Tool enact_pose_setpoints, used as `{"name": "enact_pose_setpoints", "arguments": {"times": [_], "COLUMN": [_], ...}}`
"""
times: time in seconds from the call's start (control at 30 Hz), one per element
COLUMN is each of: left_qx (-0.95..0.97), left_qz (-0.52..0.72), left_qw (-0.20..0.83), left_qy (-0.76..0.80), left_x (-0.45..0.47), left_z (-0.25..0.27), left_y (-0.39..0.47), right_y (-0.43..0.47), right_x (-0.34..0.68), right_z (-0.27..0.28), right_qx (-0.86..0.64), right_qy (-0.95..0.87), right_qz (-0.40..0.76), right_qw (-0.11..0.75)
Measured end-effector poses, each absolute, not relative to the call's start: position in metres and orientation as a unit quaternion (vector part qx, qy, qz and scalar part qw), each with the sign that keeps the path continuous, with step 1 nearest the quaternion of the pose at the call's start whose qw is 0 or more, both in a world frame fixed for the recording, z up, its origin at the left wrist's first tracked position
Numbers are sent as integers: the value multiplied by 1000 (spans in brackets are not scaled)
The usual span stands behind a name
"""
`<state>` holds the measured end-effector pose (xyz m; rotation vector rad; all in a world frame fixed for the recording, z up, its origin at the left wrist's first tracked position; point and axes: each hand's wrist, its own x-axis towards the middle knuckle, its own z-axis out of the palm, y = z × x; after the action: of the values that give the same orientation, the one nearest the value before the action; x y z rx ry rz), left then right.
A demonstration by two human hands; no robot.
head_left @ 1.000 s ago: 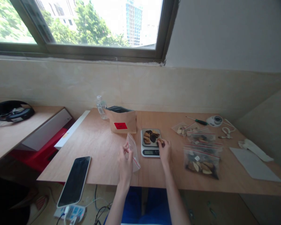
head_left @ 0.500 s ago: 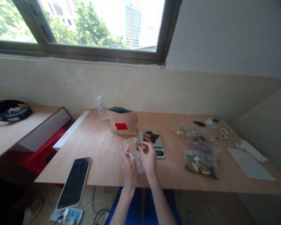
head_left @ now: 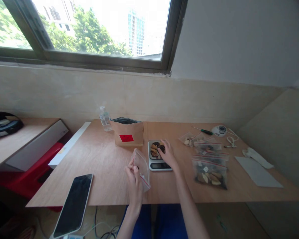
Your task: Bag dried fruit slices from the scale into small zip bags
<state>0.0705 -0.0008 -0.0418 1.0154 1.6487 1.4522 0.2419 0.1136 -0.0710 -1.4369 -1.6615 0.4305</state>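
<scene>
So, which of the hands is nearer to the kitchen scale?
Right. The right hand is at the brown pieces on the kitchen scale; the left hand is left of it, holding a clear bag.

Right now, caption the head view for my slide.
Left hand holding a clear zip bag, right hand over dried pieces on scale.

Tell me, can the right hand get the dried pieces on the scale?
Likely yes: the right hand is right at the dried pieces on the scale, and no lid covers them. The clear bag in the left hand is to the side.
</scene>
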Motion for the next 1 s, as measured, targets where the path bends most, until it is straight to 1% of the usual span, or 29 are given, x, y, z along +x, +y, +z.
{"name": "enact_pose_setpoints", "arguments": {"times": [0.1,0.17,0.23,0.33,0.43,0.57,0.67,0.73,0.8,0.83,0.87,0.93,1.0], "left_qx": [382,377,383,392,379,370,375,376,379,382,387,397,397], "left_qz": [570,573,573,571,584,597,591,584,574,570,566,567,577], "left_qw": [387,395,385,363,351,349,355,359,357,351,346,338,339], "left_qy": [616,611,614,624,626,620,620,624,632,637,640,638,628], "left_x": [72,72,73,74,75,77,77,78,78,79,80,81,82], "left_z": [-38,-35,-34,-35,-38,-40,-40,-40,-41,-41,-42,-44,-46], "left_y": [0,1,2,1,0,-2,-2,-3,-4,-5,-5,-6,-8], "right_y": [135,136,130,122,121,124,118,103,82,69,58,38,25], "right_x": [254,258,260,261,260,261,257,247,228,215,202,175,156], "right_z": [-89,-94,-96,-98,-102,-102,-84,-60,-32,-20,-10,-1,-3], "right_qx": [-575,-573,-583,-597,-599,-615,-626,-621,-607,-594,-577,-551,-562], "right_qy": [-721,-737,-734,-717,-705,-672,-632,-590,-530,-508,-507,-531,-555], "right_qz": [158,136,107,70,60,105,142,156,173,211,267,350,356], "right_qw": [353,331,331,353,376,398,434,491,566,587,582,540,499]}}
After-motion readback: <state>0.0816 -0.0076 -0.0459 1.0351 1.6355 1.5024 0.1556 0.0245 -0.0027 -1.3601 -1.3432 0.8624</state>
